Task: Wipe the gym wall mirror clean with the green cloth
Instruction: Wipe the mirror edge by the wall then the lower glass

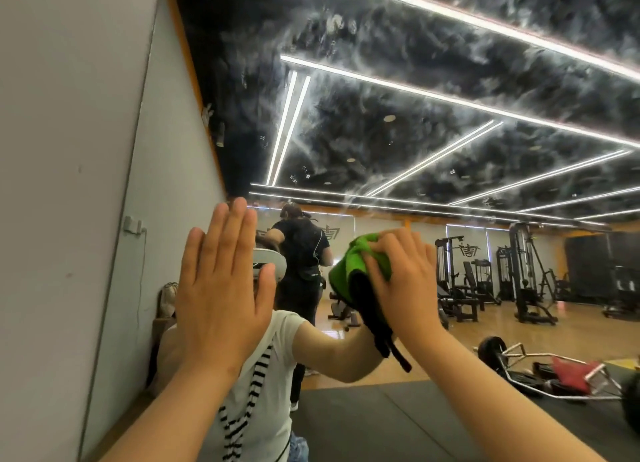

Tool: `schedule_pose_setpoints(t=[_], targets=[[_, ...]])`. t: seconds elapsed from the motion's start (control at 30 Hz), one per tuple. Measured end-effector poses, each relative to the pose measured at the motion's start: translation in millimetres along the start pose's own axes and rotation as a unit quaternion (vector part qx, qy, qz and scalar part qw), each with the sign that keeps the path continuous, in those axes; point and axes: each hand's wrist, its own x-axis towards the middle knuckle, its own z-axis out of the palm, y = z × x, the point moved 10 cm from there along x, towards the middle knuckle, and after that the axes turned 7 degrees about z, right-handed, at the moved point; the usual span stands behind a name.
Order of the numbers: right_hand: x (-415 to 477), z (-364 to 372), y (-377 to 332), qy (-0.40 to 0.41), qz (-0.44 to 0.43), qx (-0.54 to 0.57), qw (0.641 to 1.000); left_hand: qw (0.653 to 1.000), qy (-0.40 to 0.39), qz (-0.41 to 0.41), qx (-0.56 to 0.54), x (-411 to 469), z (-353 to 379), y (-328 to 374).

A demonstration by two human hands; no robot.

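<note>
The wall mirror (398,122) fills most of the view, and its upper part is covered in white smears and streaks. My right hand (401,281) presses the bunched green cloth (356,264) against the glass at mid height, fingers curled over it. A black part of the cloth hangs down below that hand. My left hand (221,285) lies flat on the mirror to the left, fingers straight and together, holding nothing.
A grey wall (62,150) borders the mirror on the left, with a small white box (133,225) and a cable on it. The mirror reflects me, another person in black, weight machines, a barbell and dark floor mats.
</note>
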Motion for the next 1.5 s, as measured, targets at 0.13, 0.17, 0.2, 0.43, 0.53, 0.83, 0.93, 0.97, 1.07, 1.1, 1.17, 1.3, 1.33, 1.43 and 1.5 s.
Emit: schedule_pose_setpoints(t=[0.13, 0.17, 0.2, 0.43, 0.53, 0.83, 0.93, 0.97, 1.07, 1.1, 1.17, 1.3, 1.33, 1.43, 1.5], targets=[[4, -6, 28, 0.041, 0.130, 0.023, 0.990, 0.999, 0.002, -0.035, 0.009, -1, 1, -7], [2, -4, 26, 0.050, 0.153, 0.034, 0.986, 0.999, -0.001, -0.038, 0.015, -1, 2, -9], [0, 1, 17, 0.049, 0.155, 0.044, 0.986, 0.999, -0.003, -0.040, 0.018, -2, 3, -9], [31, 34, -91, -0.024, -0.167, 0.025, 0.985, 0.999, 0.007, -0.042, 0.011, -1, 0, -9], [90, 35, -77, 0.023, -0.083, 0.000, 0.996, 0.999, 0.010, -0.050, 0.007, -2, -1, -11], [50, 45, -97, -0.023, -0.178, 0.011, 0.984, 0.999, -0.011, -0.048, 0.019, -1, 4, -11], [102, 36, -61, 0.017, -0.045, -0.001, 0.999, 0.999, -0.010, -0.048, 0.015, -1, 4, -12], [110, 33, -51, 0.034, 0.000, 0.008, 0.999, 0.999, -0.011, -0.047, 0.014, -1, 4, -11], [90, 39, -65, 0.028, -0.015, 0.035, 0.999, 0.999, -0.010, -0.047, 0.016, 0, 5, -12], [78, 41, -77, 0.022, -0.060, 0.035, 0.997, 0.999, -0.009, -0.048, 0.012, -1, 5, -12], [71, 40, -88, 0.013, -0.135, 0.016, 0.991, 0.999, -0.010, -0.049, 0.009, -1, 4, -12], [113, 31, -68, 0.052, -0.069, -0.021, 0.996, 0.999, -0.009, -0.047, 0.012, 0, 3, -11], [118, 28, -63, 0.060, -0.039, -0.008, 0.997, 0.999, -0.007, -0.047, 0.014, 0, 3, -10], [93, 32, -72, 0.047, -0.044, 0.028, 0.998, 0.999, -0.006, -0.049, 0.016, 0, 3, -11], [69, 33, -81, 0.026, -0.103, 0.029, 0.994, 0.999, -0.003, -0.049, 0.020, -1, 3, -11]])
